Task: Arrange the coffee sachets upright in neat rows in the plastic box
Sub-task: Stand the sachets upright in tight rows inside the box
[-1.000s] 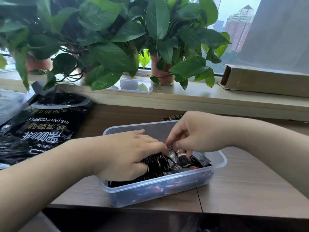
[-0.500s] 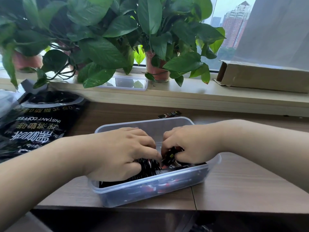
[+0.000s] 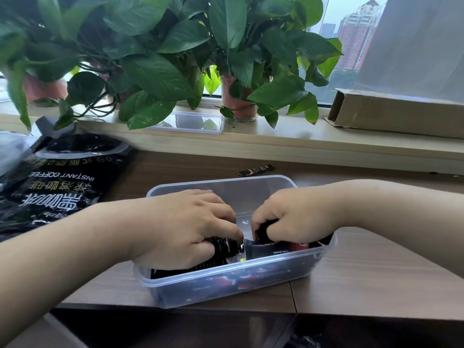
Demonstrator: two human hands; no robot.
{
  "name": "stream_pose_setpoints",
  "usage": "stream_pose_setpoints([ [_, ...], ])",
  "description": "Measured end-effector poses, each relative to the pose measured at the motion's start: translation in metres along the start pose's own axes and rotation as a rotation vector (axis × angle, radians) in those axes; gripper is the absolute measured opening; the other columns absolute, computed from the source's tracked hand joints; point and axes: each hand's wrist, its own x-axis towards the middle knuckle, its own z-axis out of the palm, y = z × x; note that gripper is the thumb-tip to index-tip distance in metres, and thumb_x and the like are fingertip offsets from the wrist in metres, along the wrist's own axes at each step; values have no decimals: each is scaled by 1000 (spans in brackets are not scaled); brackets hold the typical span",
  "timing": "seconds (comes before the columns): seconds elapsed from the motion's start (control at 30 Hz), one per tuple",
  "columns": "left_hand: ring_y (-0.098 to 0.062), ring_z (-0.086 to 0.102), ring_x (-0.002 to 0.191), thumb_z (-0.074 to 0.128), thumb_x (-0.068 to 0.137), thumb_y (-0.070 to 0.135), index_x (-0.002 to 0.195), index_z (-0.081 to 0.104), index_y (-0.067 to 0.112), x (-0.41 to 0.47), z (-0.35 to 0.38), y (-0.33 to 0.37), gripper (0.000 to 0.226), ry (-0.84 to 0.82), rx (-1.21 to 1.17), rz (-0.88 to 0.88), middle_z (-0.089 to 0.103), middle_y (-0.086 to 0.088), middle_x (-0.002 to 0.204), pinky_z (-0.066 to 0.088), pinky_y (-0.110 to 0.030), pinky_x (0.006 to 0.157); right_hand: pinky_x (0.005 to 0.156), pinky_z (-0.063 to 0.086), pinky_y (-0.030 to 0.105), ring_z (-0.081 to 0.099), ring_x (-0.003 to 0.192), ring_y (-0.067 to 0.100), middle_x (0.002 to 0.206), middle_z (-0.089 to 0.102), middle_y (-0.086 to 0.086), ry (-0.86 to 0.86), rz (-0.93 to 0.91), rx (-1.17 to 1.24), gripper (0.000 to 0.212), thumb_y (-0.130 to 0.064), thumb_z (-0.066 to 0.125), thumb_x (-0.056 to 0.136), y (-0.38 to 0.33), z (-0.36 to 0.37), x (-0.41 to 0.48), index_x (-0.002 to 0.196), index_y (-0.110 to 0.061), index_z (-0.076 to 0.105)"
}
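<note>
Black bag [image 3: 57, 187], left of the box, reads "INSTANT COFFEE", upside down. Plastic box [image 3: 226, 280] sits on the table [image 3: 376, 272], long axis left-right. Left hand [image 3: 180, 229] and right hand [image 3: 293, 217] are inside it, each clamped on black sachets [image 3: 226, 249]. A loose sachet [image 3: 256, 170] lies flat behind the box, also left-right.

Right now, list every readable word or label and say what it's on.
"INSTANT COFFEE": black coffee bag, upside down.
Chinese characters on the same bag: too blurred to quote reliably.
Loose sachet and coffee sachets in the plastic box: print too small.
</note>
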Motion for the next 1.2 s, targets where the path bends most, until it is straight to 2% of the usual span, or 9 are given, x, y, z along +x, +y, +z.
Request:
stream_pose_setpoints([
  [0.07, -7, 31, 134, 19, 77, 40, 142, 45, 44, 0, 0, 0, 70, 3, -6, 2, 46, 18, 142, 19, -28, 119, 53, 44, 12, 58, 61, -5, 87, 64, -9, -45, 66, 146, 28, -13, 48, 91, -1, -3, 0, 111, -25, 64],
  [0.13, -7, 32, 133, 19, 78, 39, 142, 44, 44, -1, 0, 0, 69, 4, -10, 3, 47, 18, 142, 20, -29, 119, 58, 43, 17, 56, 64, 4, 90, 60, -5, -81, 111, 181, 37, -15, 48, 89, -1, -7, 1, 124, -18, 61],
  [0.23, -7, 33, 133, 18, 77, 39, 141, 45, 44, -1, 0, 0, 70, 2, -12, 3, 47, 19, 142, 22, -31, 118, 52, 41, 16, 49, 63, 10, 83, 54, 3, -159, 112, 165, 51, -24, 52, 77, -2, -10, 2, 122, -1, 60],
  [0.3, -7, 34, 133, 18, 77, 38, 141, 46, 44, -1, 0, 0, 71, 4, -14, 2, 47, 19, 142, 21, -31, 119, 47, 42, 10, 53, 55, 3, 74, 59, -3, -207, 99, 154, 42, -23, 60, 82, -3, -14, -1, 121, -8, 65],
  [0.43, -8, 34, 134, 18, 76, 39, 142, 47, 42, -1, -1, 1, 72, 2, -21, 5, 47, 18, 143, 20, -31, 119, 76, 55, 16, 69, 85, 5, 101, 74, -6, -235, 24, 98, 38, -31, 74, 86, 1, -21, -2, 123, -26, 66],
  [0.6, -7, 34, 133, 17, 76, 40, 142, 47, 43, -1, -1, 1, 73, -12, -19, -6, 47, 19, 143, 21, -33, 119, 64, 44, 2, 59, 69, -11, 86, 68, -21, -146, -28, -17, 38, -39, 84, 74, -1, -17, 0, 106, -39, 64],
  [0.93, -9, 29, 143, 18, 78, 40, 133, 57, 32, -5, -3, 0, 68, -23, -111, 3, 46, 13, 150, 20, -38, 121, 66, 54, 22, 64, 66, 5, 80, 73, -5, 143, -162, 213, 23, -23, 86, 74, 6, -12, -16, 90, -31, 71],
  [1.03, -8, 27, 146, 26, 81, 33, 124, 62, 27, -4, -4, 1, 56, -27, -143, -8, 46, 12, 151, 17, -38, 122, 73, 57, 25, 69, 74, 8, 82, 74, -9, 220, -197, 267, 22, -22, 86, 74, 3, -12, -19, 88, -31, 71],
  [1.2, 8, 13, 150, 40, 79, 6, 141, 54, 36, -10, -9, 2, 70, 32, -360, -66, 29, 27, 160, 7, -30, 127, 75, 55, 27, 67, 74, 4, 87, 74, -10, 275, -198, 276, 23, -28, 85, 74, -3, -11, -19, 93, -31, 73],
])
